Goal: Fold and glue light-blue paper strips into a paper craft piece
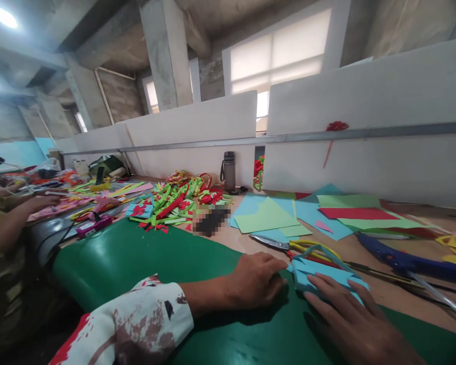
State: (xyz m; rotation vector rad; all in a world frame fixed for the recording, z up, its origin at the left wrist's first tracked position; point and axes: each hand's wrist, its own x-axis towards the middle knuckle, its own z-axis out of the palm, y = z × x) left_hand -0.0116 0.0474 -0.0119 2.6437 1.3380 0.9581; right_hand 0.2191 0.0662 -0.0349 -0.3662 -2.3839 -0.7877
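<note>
A light blue folded paper piece [327, 274], shaped like a small bag with a strip handle [329, 251], lies at the edge of the green mat [167, 263]. My right hand [349, 309] rests flat on it with fingers spread. Just left of the paper, my left hand [258, 279] has its fingers curled in and its index finger reaching to the paper's left corner. Whatever those curled fingers may hold is hidden. Scissors [273, 243] with yellow and red handles lie right behind the paper.
A blue glue gun [406, 258] lies at right. Coloured paper sheets [268, 215] spread behind the scissors. A heap of green and red paper pieces [175, 200] and a dark bottle [229, 172] stand farther back. A co-worker's arm [19, 218] shows at left.
</note>
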